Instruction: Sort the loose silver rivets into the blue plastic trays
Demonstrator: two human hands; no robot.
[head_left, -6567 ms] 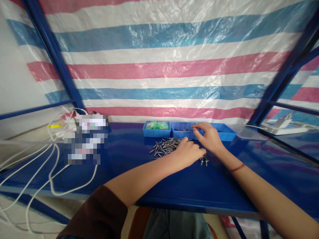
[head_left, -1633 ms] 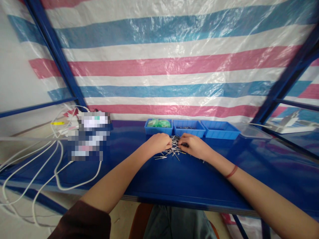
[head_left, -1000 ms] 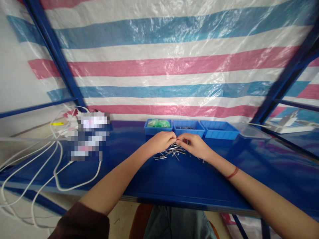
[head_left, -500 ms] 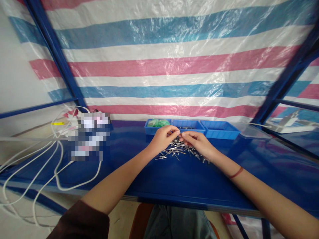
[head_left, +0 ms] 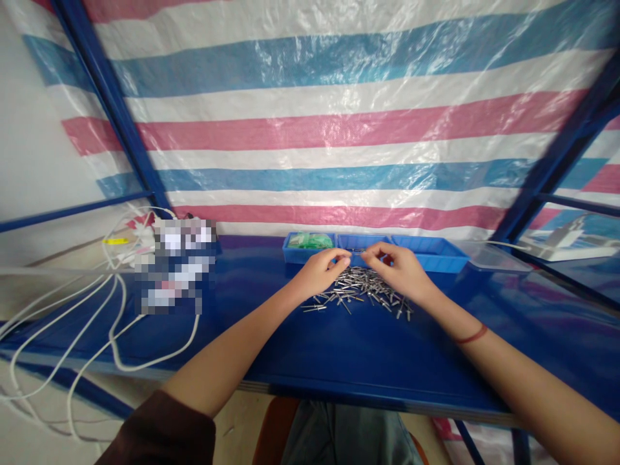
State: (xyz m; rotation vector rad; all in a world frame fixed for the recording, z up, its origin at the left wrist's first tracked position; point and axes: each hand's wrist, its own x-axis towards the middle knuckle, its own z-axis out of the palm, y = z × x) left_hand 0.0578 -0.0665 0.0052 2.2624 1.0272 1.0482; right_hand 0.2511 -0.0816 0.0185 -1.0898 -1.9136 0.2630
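Both hands hover over a pile of silver blind rivets (head_left: 365, 282) spread on the blue table. My left hand (head_left: 323, 271) is over the pile's left side, its thumb and forefinger curled close together. Opposite it, my right hand (head_left: 400, 268) has thumb and fingers pinched at the tips. A small gap separates the two hands. What either pinch holds, if anything, is too small to make out. Just behind the fingertips, the middle blue bin (head_left: 361, 241) has a few thin metal pieces in it, partly covered by my hands.
The left blue bin (head_left: 295, 258) contains green plastic packaging (head_left: 310, 240). A right blue bin (head_left: 438, 259) adjoins a clear plastic sheet or lid (head_left: 498, 256). White cables (head_left: 121, 342) loop over the table's left side near blurred items. A striped tarp (head_left: 339, 135) hangs behind.
My hands have moved apart after nearly meeting at the fingertips. The right hand has shifted right and slightly up, showing more of the rivet pile.
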